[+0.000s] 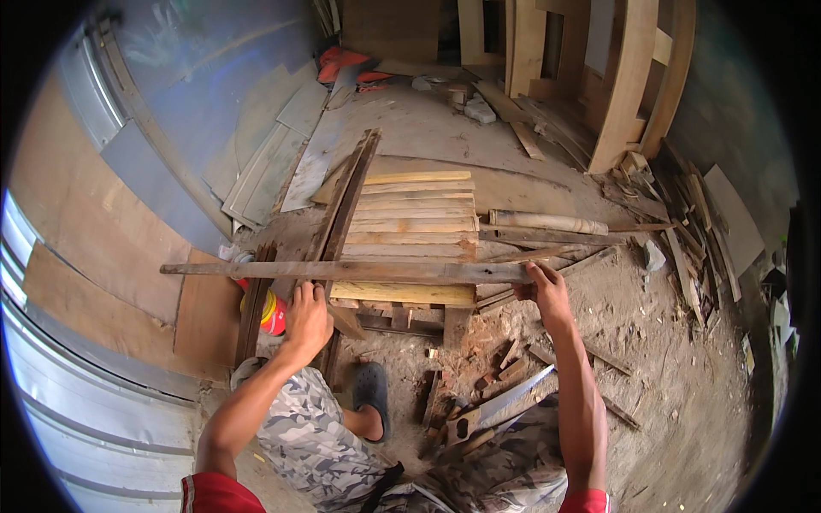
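A long, weathered wooden strip lies crosswise over the near part of a low slatted wooden bench. My right hand grips the strip's right end, thumb on top and fingers curled beneath. Closer to the left part of the strip, my left hand has its fingers curled against the near edge; its fingertips are partly hidden. Two dark wooden lengths run along the bench's left side, passing under the strip. A handsaw rests low by my right leg.
A red and yellow container stands left of the bench beside dark upright boards. Wood scraps litter the dirt floor at the right. Planks lean at the back right, and a pale roll lies beyond the bench's right side.
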{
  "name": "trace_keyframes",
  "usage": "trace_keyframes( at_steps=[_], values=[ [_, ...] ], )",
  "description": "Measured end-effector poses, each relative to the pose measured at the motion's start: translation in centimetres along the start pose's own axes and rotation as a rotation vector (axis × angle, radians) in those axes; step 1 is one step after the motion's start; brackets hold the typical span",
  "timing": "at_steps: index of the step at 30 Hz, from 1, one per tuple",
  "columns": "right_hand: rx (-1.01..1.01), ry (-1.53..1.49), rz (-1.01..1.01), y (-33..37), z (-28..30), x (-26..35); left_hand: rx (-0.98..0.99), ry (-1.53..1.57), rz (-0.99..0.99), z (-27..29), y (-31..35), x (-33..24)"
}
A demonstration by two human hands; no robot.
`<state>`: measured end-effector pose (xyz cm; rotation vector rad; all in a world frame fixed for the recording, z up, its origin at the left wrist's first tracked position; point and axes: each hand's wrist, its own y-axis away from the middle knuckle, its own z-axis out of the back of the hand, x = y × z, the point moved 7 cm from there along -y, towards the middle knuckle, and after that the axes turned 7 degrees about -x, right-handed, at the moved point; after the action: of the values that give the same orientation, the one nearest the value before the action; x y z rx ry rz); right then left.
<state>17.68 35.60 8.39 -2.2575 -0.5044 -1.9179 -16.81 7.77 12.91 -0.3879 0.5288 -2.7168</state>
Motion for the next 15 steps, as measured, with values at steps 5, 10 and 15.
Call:
trace_keyframes(
  at_steps=[5,10,15],
  values=[
    [-0.011,0.018,-0.012,-0.5,0.2,-0.3,0.041,0.194,0.009,2.6,-0.2,-6.1],
    [-0.005,0.009,-0.014,-0.7,0.3,-0.6,0.073,0.446,0.015,2.8,0.6,-12.8],
    [-0.013,0.017,0.002,-0.5,0.0,-0.9,-0.053,0.534,-0.084,3.6,1.1,-16.8]
  ],
)
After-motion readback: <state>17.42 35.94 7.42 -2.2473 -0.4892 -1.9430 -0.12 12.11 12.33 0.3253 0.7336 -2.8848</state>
